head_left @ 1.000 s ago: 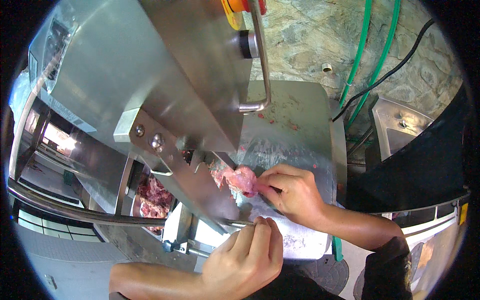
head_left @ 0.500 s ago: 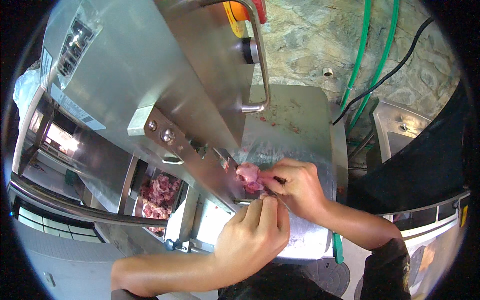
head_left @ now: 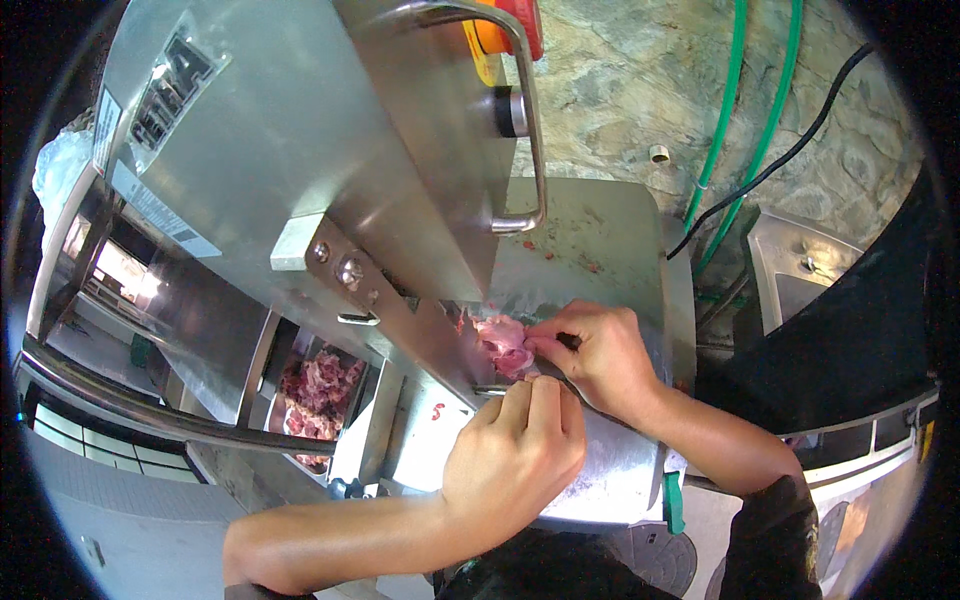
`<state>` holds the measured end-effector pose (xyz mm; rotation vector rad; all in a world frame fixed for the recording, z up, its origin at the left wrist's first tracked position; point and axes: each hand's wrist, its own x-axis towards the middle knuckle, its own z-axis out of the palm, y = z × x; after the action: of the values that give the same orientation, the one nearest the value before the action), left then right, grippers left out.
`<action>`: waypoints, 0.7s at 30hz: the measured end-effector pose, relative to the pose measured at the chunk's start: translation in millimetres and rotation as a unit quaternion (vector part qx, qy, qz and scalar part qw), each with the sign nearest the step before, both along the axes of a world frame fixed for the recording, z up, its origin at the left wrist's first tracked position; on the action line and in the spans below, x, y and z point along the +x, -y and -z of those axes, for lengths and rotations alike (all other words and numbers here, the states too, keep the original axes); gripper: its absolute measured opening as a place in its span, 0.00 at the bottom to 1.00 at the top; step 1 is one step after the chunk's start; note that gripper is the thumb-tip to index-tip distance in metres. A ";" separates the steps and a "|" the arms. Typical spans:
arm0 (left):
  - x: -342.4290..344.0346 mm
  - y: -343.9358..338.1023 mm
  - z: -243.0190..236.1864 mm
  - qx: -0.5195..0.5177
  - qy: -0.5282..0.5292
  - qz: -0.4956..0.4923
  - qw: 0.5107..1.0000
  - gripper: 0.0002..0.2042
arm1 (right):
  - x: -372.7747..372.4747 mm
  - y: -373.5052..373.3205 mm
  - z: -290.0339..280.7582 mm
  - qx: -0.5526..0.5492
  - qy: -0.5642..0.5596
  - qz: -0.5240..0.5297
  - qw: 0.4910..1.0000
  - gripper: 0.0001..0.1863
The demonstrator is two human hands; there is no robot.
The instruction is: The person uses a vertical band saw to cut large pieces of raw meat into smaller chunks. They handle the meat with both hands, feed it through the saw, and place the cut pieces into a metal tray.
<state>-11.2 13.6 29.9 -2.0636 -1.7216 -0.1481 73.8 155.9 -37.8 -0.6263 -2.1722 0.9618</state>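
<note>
A piece of raw pink meat [head_left: 500, 345] lies on the metal worktop [head_left: 590, 240] of a large steel meat band saw [head_left: 270, 170]. It sits right beside the machine's narrow upright bar [head_left: 420, 340], and its left end is partly hidden there. My right hand [head_left: 603, 358] pinches the meat's right side between thumb and fingers. Just in front of the meat, my left hand [head_left: 515, 450] is closed, knuckles up, near the end of a short metal rod [head_left: 490, 390]. What its fingers hold is hidden. The blade cannot be made out.
Lower left of the saw, a metal tray [head_left: 352, 425] holds a heap of cut meat [head_left: 322, 385]. A steel handle [head_left: 540, 130] and a red knob [head_left: 525, 25] are on the machine. Green hoses [head_left: 735, 110] and a black cable [head_left: 800, 145] run along the stone wall. A steel sink [head_left: 780, 240] stands right.
The view has shifted slightly. The meat is turned and pressed closer along the bar, with my right hand still pinching it. Small red scraps now show on the pale surface left of my left hand.
</note>
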 end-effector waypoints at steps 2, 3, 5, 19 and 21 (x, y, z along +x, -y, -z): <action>0.9 -1.4 0.1 -0.005 0.006 -0.005 1.000 0.11 | 0.1 -2.7 -0.7 0.007 0.015 0.002 1.000 0.08; 1.2 -2.1 0.1 -0.007 0.009 -0.008 1.000 0.11 | 0.2 -4.3 -1.2 0.015 0.018 0.004 1.000 0.08; 1.3 -3.7 0.2 -0.014 0.001 -0.016 1.000 0.11 | 0.6 -6.6 -1.7 0.009 0.013 0.003 1.000 0.07; 1.0 -15.7 3.7 -0.004 -0.007 -0.037 0.999 0.11 | -14.8 -47.2 13.4 0.081 0.009 0.004 0.997 0.05; 1.5 -15.6 3.4 -0.007 -0.007 -0.044 0.999 0.12 | -19.3 -59.7 13.8 0.097 0.007 -0.002 0.995 0.06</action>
<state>-9.7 29.2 26.5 -1.9906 -1.8060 -0.0940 54.5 215.6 -51.5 -0.5375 -2.2452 0.7381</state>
